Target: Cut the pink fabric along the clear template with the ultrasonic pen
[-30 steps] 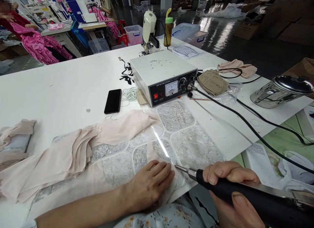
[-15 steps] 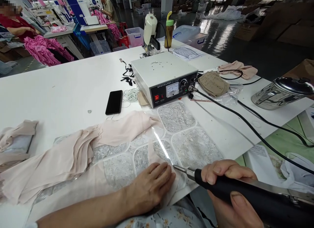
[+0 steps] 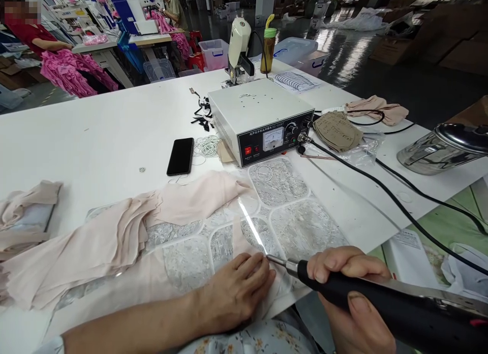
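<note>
My right hand (image 3: 354, 288) is wrapped around the thick black handle of a handheld ultrasonic welder (image 3: 385, 308). Its narrow metal tip points left and reaches right beside the fingertips of my left hand (image 3: 240, 288). Those left fingers are bent, close together, and press a pale pink fabric piece (image 3: 239, 238) down on the clear-covered, stone-patterned mat (image 3: 301, 227). Most of that piece is hidden under the hand. Further left, a layered stack of the same pale pink fabric (image 3: 102, 242) lies across the mat.
A white control box (image 3: 263, 105) with dial and knobs stands at the back, its black cable (image 3: 366, 179) running right. A phone (image 3: 180, 157), elastic cords (image 3: 208, 147), a steel pot (image 3: 438, 148) and brown card patterns (image 3: 337, 130) lie around. A co-worker in red (image 3: 26, 31) is at far left.
The welder's tip has shifted slightly left, closer to my left fingertips. My left hand stays on the fabric. The whole view has shifted a little.
</note>
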The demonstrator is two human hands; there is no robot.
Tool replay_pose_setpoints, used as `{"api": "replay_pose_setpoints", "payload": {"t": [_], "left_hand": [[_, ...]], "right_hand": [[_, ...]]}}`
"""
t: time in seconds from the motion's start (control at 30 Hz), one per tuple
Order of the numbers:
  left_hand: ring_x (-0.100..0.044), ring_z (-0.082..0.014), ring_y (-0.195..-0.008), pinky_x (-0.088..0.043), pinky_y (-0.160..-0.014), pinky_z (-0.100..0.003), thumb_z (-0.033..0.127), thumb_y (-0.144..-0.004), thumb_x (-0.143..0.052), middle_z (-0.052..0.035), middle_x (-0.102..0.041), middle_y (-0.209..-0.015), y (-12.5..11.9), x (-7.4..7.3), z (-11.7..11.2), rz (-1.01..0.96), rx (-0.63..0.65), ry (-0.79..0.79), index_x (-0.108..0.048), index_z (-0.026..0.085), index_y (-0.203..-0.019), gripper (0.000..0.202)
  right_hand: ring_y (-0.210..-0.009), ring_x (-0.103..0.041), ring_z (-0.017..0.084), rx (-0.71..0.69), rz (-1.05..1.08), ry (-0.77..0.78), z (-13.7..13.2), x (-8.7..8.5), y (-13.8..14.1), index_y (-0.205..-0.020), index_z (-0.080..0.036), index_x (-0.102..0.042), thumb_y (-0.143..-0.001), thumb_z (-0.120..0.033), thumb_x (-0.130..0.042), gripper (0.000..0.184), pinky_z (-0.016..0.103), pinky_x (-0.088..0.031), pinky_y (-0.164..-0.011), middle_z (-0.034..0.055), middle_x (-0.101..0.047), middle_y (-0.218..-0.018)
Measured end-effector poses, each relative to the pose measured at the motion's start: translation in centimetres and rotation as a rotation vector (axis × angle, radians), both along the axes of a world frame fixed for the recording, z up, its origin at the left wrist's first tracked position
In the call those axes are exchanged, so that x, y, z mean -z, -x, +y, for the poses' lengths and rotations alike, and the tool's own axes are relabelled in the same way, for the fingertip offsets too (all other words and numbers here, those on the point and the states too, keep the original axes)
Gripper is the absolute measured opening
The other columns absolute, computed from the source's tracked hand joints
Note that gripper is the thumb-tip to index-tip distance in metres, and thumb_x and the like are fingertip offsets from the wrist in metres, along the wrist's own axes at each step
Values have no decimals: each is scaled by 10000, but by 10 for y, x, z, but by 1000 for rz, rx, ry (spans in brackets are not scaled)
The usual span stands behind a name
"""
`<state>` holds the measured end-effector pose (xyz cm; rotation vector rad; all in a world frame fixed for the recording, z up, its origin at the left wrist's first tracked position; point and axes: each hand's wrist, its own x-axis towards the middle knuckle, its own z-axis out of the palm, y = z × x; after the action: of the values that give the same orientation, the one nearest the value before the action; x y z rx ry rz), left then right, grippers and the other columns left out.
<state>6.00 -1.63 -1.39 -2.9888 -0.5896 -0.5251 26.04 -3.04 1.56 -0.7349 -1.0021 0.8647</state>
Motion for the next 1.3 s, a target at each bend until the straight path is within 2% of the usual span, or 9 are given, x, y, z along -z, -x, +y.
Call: {"api": "replay_pose_setpoints", "payload": {"t": [0.23,0.43,0.57,0.77,1.0,1.13,1.3], "left_hand": [[-590,-277,-1069,-487,-862,-374,100,-960,-401,-176,-637,-1136,-2,-4,0,-16,9,-9,-611,20,-1168,306],[-610,-262,-1019,-507,-822,-365,98,-970,-372,-182,-643,-1118,-2,-4,1,-37,16,-6,-613,16,-1153,314],[-605,-259,-1027,-510,-834,-369,104,-978,-359,-187,-643,-1115,1,-5,2,-38,20,-3,-598,2,-1170,323],[-588,-284,-1048,-504,-851,-393,84,-969,-339,-210,-630,-1135,9,-5,0,-5,-51,-1,-584,-41,-1171,340],[-574,-276,-1052,-495,-850,-396,75,-955,-346,-204,-624,-1125,12,-4,1,10,-98,7,-581,-20,-1162,327],[-568,-289,-1077,-482,-870,-413,81,-932,-398,-207,-613,-1143,13,-2,-2,27,-123,-5,-559,-8,-1190,317],[-565,-303,-1094,-477,-866,-411,110,-906,-477,-208,-591,-1202,15,-1,-5,59,-170,-18,-542,28,-1210,322]], "right_hand": [[-612,-545,138,8,-44,20,-3,-2,-4,-864,-213,-546,-823,-284,-587,92,326,-535,-536,11,-509,-765],[-547,-537,156,115,-112,76,-14,-12,-10,-789,-228,-550,-803,-348,-610,134,337,-531,-487,21,-526,-676],[-526,-557,182,56,-221,110,-12,-17,-16,-733,-243,-555,-772,-376,-649,167,369,-542,-481,31,-538,-630],[-547,-566,201,54,-246,140,-12,-17,-20,-724,-256,-544,-788,-384,-621,162,390,-539,-497,46,-538,-639],[-545,-577,199,15,-226,148,-12,-16,-21,-730,-261,-557,-764,-386,-651,160,385,-545,-504,42,-550,-641],[-517,-542,183,96,-192,161,-11,-18,-19,-687,-259,-524,-757,-405,-652,207,352,-511,-475,23,-520,-611],[-555,-562,203,36,-232,224,-15,-16,-22,-702,-265,-550,-725,-454,-681,231,393,-536,-518,32,-550,-643]]}}
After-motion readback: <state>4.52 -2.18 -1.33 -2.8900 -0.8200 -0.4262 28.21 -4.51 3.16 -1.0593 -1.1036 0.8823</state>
